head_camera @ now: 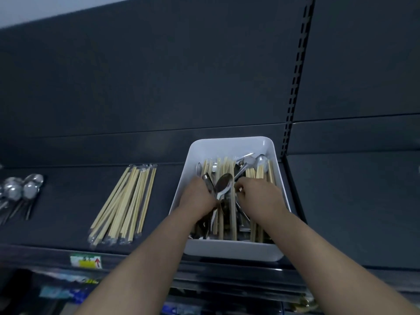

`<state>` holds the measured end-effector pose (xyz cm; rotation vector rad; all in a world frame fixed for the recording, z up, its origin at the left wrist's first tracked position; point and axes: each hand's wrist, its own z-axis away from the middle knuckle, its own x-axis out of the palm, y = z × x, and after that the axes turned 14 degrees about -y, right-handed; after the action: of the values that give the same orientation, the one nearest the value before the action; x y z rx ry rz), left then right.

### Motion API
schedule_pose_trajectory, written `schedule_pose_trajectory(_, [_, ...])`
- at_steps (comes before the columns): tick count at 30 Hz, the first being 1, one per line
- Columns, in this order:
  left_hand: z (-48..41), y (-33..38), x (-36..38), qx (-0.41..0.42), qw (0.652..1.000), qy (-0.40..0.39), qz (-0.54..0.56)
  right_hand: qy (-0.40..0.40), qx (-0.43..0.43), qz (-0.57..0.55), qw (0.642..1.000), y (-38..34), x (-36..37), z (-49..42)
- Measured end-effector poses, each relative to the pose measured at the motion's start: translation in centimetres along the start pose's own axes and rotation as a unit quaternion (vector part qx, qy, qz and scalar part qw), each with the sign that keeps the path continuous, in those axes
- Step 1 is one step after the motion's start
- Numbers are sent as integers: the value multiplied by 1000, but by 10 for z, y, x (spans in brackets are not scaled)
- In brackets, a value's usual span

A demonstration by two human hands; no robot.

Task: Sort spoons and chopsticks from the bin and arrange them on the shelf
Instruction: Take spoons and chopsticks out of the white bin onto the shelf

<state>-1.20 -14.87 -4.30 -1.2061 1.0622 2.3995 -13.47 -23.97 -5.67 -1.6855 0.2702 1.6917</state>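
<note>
On the head camera I see both grips in the white bin (227,142) on the shelf (68,212). The left grip (197,197) clasps a spoon (223,184). The right grip (259,196) is curled among loose chopsticks (233,214), and I cannot tell what it holds. Further left lie a chopstick bundle (125,201) and sorted spoons (20,189).

A big dark wall panel (159,76) fills most of the view. A thin line runs across it, low down. To its right stands a tall black metal strip (296,76) with little slots all the way up. Past the strip is another dark panel (368,60). The top left corner shows a pale bit of wall (41,7). Low on the left, a small label (86,261) is stuck on a dark front edge. It is white and yellow with a red arrow. Below it lie blurry blue packets (61,293). Something gold (306,302) peeks out at the bottom right, too blurry to name.
</note>
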Motion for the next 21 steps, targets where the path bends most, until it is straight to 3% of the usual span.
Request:
schedule_pose_trajectory(5, [5, -2, -5, -1, 998, 17, -57, -16, 10, 3, 1000, 3, 1, -3])
schedule_pose_trajectory(9, [0, -3, -11, 24, 995, 97, -4, -27, 9, 8, 1000, 2, 2, -3])
schedule_pose_trajectory(15, [0, -9, -24, 48, 993, 109, 8, -37, -1, -45, 998, -15, -4, -4])
schedule_pose_trajectory(21, [4, -16, -45, 75, 980, 158, 90, -23, 61, -66, 996, -38, -9, -24])
